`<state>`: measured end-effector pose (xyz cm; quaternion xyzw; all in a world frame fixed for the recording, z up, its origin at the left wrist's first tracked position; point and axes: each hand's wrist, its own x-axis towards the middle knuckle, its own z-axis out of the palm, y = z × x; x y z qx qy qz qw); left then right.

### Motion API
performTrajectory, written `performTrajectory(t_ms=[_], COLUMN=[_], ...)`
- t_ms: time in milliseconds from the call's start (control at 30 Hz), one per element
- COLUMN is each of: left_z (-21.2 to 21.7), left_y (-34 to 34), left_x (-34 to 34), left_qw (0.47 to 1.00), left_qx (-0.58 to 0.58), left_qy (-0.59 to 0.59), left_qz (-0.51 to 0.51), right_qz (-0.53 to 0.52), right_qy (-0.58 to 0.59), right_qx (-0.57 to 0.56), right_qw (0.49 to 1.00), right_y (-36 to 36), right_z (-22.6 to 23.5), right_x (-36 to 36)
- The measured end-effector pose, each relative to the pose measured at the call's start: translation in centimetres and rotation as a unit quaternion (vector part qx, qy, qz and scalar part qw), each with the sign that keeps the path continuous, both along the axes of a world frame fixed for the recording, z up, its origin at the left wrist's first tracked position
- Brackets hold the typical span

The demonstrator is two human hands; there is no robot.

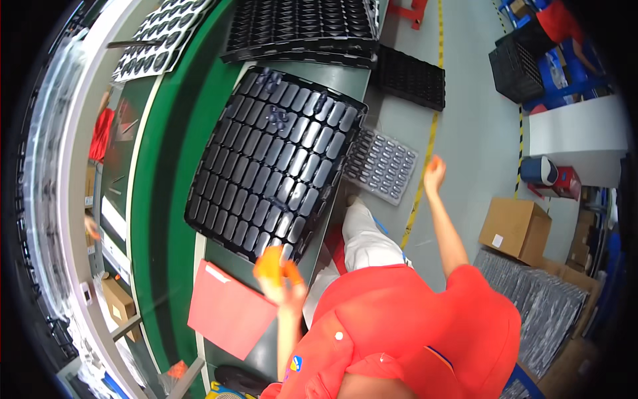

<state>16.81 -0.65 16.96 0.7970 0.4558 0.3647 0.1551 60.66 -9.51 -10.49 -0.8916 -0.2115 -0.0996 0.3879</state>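
Observation:
My left hand (287, 294) is raised at the near edge of a black tray, closed round a small orange object (269, 263) whose kind is too blurred to tell. The tray (256, 159) has rows of oblong cells and lies on the bench. A few small dark, shiny pieces (278, 118) rest on its far part. Beside my left hand, a flat red folder or sheet (229, 309) lies on the bench. My right hand (434, 174) is held out over the aisle to the right, fingers curled in, with nothing visible in it.
Stacked black trays (302, 30) stand at the bench's far end. A clear blister tray (384, 166) and a black tray (412, 78) lie low to the right. Left of the bench runs a green conveyor belt (156, 199). A cardboard box (515, 229) sits on grey stacked sheets (525, 292).

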Motion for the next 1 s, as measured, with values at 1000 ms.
performTrajectory(t_ms=[1000], left_z=[-69.7], left_y=[16.1], left_x=[21.3], left_qw=[0.886], left_qx=[-0.406], left_qy=[0.217], left_qz=[0.061], right_qz=[-0.143], right_qy=[0.516], right_qx=[0.055], right_qw=[0.843], right_y=[-13.3], right_z=[-48.6], right_x=[-0.6])
